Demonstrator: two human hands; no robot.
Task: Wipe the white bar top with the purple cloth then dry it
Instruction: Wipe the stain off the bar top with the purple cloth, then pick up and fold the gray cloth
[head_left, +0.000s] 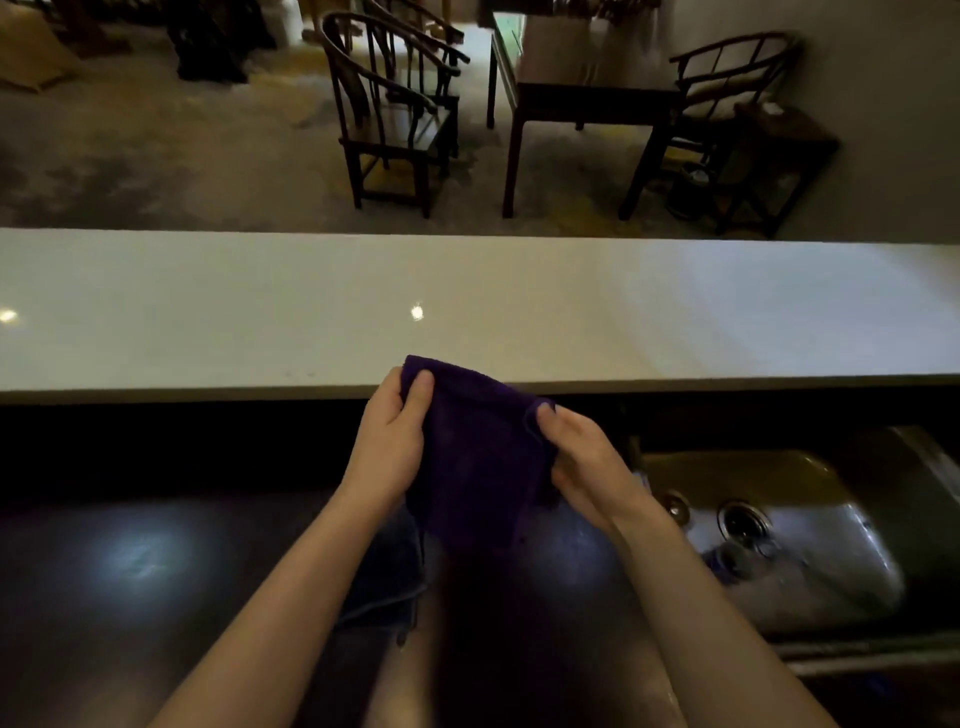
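While held before white bar top (519, 312), purple cloth (475, 457) gripped by both hands: left (387, 441), right (584, 462).

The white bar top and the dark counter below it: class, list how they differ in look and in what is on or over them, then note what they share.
The bar top is white and sits higher and farther from the person; the counter is dark, lower and nearer. The bar top is bare; the counter holds a sink at the right. The purple cloth, held in the left hand and right hand, hangs over the counter; only its top corner overlaps the bar top. Both are glossy and reflect lights.
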